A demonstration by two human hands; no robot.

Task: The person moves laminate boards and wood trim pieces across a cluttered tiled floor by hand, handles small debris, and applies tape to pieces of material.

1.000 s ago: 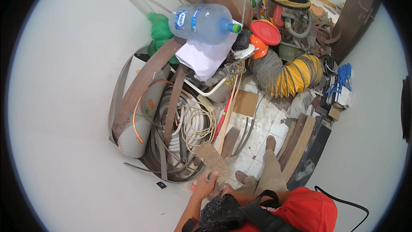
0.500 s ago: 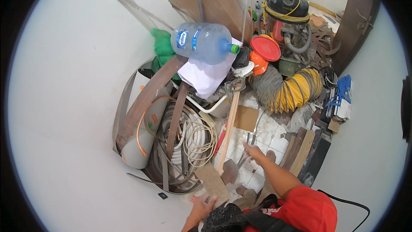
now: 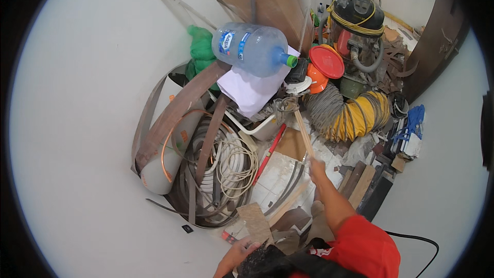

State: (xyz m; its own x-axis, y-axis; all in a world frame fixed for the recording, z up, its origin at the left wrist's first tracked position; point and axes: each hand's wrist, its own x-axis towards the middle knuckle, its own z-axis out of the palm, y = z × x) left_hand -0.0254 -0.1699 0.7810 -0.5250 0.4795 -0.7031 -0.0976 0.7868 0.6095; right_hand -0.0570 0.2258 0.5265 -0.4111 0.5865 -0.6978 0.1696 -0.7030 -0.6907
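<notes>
My right hand (image 3: 316, 169) is closed round a long pale wooden strip (image 3: 302, 129), whose far end reaches a coiled grey cable (image 3: 286, 105). My left hand (image 3: 241, 255), low in the picture, grips the near edge of a short brown board (image 3: 256, 221), its thumb on top. Beside the strip, a red bar-shaped tool (image 3: 269, 154) and a square brown panel (image 3: 292, 144) lie on the tiled floor. Dark curved strips (image 3: 286, 190) rest below my right hand.
Coiled white hose and cable (image 3: 234, 167) crowd the left, near a grey cylinder (image 3: 163, 167). A large water bottle (image 3: 252, 49) lies on white sheeting. Yellow ducting (image 3: 363, 117), a vacuum cleaner (image 3: 357, 18) and stacked planks (image 3: 360, 185) line the right.
My right hand has closed on the wooden strip and swung it rightward, away from the red tool. My left hand remains at the brown board. The view has shifted slightly.
</notes>
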